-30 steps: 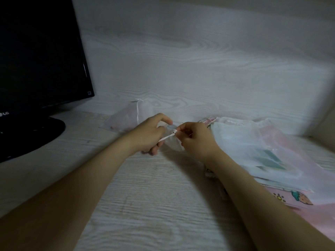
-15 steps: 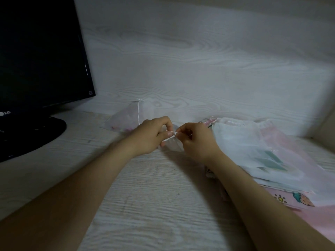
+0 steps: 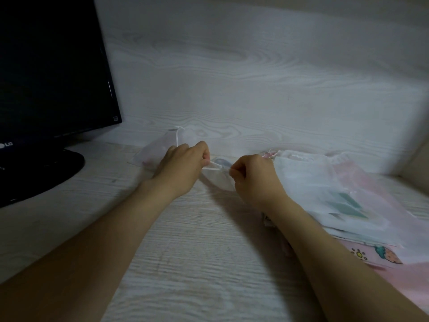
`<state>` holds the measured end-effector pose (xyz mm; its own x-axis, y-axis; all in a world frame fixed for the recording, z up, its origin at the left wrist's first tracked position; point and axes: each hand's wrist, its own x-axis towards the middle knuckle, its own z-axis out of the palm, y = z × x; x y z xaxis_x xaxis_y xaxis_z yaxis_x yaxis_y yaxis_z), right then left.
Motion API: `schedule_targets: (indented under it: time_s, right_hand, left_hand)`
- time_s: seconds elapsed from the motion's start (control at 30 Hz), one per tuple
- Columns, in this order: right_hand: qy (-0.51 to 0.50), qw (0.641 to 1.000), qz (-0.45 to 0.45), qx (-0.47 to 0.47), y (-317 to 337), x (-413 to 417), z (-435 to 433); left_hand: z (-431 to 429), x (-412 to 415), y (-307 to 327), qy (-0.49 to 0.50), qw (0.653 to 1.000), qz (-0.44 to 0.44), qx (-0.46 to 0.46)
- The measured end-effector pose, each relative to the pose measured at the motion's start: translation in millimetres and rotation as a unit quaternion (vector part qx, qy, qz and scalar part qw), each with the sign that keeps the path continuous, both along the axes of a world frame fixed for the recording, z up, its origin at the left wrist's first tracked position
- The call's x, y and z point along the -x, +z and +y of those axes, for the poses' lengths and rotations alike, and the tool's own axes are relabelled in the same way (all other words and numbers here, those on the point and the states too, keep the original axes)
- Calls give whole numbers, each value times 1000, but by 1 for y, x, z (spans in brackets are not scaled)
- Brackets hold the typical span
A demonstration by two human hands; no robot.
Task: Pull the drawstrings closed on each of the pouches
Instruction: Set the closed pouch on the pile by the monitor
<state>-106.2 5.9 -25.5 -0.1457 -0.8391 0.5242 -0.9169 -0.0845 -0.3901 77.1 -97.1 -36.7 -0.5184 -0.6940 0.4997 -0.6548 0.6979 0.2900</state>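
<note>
A small sheer white pouch lies between my hands on the pale wooden desk. My left hand pinches its drawstring at the left of the pouch mouth. My right hand pinches the string at the right side. Both hands are closed, and the pouch mouth between them shows as a narrow gap. Another sheer white pouch with a white cord lies behind my left hand against the back wall. A pile of white and pink pouches lies to the right of my right hand.
A black monitor on a round black base stands at the left. A wood-grain wall closes off the back of the desk. A pink sheet with cartoon prints lies under the pile at the right.
My hands have drawn a little apart along the drawstring, the left one shifting left and rolling its knuckles upward. The small pouch stays between them.
</note>
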Motion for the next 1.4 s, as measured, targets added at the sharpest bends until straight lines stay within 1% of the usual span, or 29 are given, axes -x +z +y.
schedule_targets:
  time_s: [0.07,0.13,0.23,0.3,0.4,0.53,0.6,0.7,0.77,0.83,0.87,0.93,1.0,1.03,1.07,1.13,1.17,1.27,1.33,1.4]
  right_hand:
    - [-20,999,40,-16,-1,-2,1]
    - [-47,997,51,-31,-1,-4,3]
    - [-89,993,49,-55,1,-8,6]
    - [-83,994,38,-63,0,-10,6]
    - [-70,995,10,-64,-2,-11,4]
    - [-79,995,-34,-46,3,-12,6]
    - [-88,995,-37,-30,4,-11,7]
    - [-92,994,-59,-18,5,-11,9]
    - [-85,994,-61,24,5,-11,9]
    - [-33,995,-47,76,3,-11,9]
    - [9,995,-57,86,3,-13,11]
    - [86,988,-101,74,5,-18,17]
    - [122,978,-163,54,7,-25,22]
    - [127,973,-184,59,7,-29,22]
    - [127,971,-186,79,7,-31,21]
    - [117,967,-181,137,8,-33,19]
    - [112,960,-196,166,10,-34,19]
    - [115,927,-281,222,18,-36,22]
    - [129,903,-334,238,23,-38,25]
    - [143,886,-368,245,26,-40,29]
  left_hand:
    - [-1,-1,-1,18,999,-25,10]
    - [-2,-3,-2,31,999,-44,0]
    - [1,-4,1,27,997,-69,-10]
    - [9,-3,6,22,997,-73,-9]
    - [18,-3,12,67,994,-82,-2]
    - [25,1,17,120,989,-65,52]
    - [28,2,19,112,989,-51,86]
    - [22,0,16,84,987,3,139]
    - [14,-3,11,68,983,34,168]
    - [6,-5,8,68,980,56,179]
    - [2,-6,6,69,980,74,171]
    - [-1,-8,3,46,981,133,135]
    - [3,-8,2,9,977,186,100]
    - [5,-6,3,-4,977,200,79]
    - [7,-4,3,-17,976,210,50]
    - [11,2,3,-44,973,223,-25]
    - [12,4,3,-57,969,232,-57]
    - [15,7,4,-68,958,251,-123]
    - [15,9,5,-81,946,276,-151]
    - [19,12,9,-112,930,300,-179]
